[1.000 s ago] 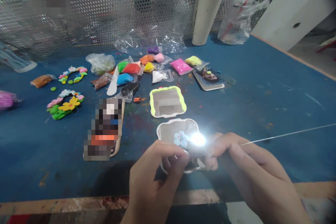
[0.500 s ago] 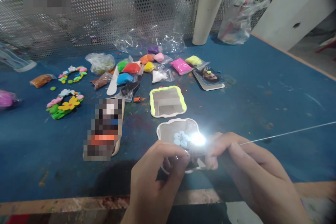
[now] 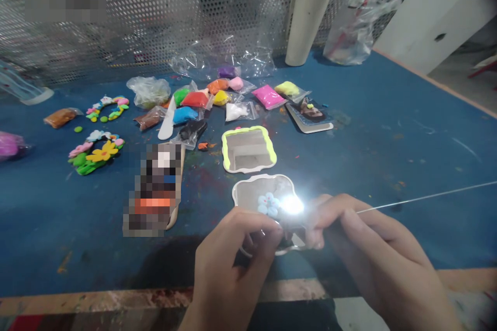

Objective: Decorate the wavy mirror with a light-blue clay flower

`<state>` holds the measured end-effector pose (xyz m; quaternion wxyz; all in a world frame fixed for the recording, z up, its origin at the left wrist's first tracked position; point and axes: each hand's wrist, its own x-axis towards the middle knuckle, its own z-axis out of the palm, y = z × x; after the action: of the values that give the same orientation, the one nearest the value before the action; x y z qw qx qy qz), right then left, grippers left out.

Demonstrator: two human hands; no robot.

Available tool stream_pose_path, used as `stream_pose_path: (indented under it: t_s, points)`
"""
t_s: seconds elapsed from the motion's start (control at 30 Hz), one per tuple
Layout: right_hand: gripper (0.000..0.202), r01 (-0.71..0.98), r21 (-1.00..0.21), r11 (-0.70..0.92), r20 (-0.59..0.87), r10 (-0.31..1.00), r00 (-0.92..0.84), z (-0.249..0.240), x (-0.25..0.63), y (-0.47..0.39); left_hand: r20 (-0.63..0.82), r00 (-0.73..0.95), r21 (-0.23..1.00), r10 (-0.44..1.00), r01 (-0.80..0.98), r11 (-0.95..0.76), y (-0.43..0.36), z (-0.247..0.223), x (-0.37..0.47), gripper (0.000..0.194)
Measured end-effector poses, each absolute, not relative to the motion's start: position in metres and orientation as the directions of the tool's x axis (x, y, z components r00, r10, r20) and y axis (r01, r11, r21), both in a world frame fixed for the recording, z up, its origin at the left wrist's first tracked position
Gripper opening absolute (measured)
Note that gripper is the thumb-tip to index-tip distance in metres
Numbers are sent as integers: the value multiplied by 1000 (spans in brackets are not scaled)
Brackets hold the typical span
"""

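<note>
A mirror (image 3: 243, 194) with a white scalloped frame lies in front of me, partly hidden by my hands. On it or just above it is a light blue flower (image 3: 268, 205) with rounded petals. My left hand (image 3: 243, 253) has thumb and forefinger pinched together just below the flower; what they hold is hidden. My right hand (image 3: 373, 248) is closed at the mirror's right side, fingers curled. From its pinch a thin, straight, pale strand (image 3: 427, 196) runs to the right edge. White glare covers the spot between my hands. Behind lies a second mirror (image 3: 248, 149), yellow-green clay along its frame.
Several bags of coloured clay (image 3: 196, 99) lie behind the mirrors, with a white clay knife (image 3: 166, 123). Left are a phone (image 3: 159, 191) and two flower-decorated rings (image 3: 103, 154). A tumbler (image 3: 310, 20), a plastic bag (image 3: 351, 36) and a small card-like box (image 3: 310, 114) stand right.
Almost nothing differs. The view has shifted slightly, and both hands keep their pinched poses beside the flower.
</note>
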<state>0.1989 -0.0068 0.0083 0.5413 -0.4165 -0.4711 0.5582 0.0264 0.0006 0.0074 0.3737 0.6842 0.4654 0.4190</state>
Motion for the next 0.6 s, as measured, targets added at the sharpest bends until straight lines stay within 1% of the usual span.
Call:
stream_pose_path:
  t_s: [0.17,0.3,0.43,0.6]
  points:
    - [28,-232,-973,14,31,997,-73,7,200,-7,262,191,880,946,355,-315,1,6,26,17]
    - [27,-228,-974,14,28,998,-60,9,199,-7,276,215,879,937,338,-336,0,7,25,19]
    - [26,-222,-974,35,49,997,-54,9,198,-7,260,218,884,941,337,-323,0,7,25,18]
    - [27,-232,-973,14,36,995,-94,6,199,-6,265,222,878,938,347,-330,1,7,25,18]
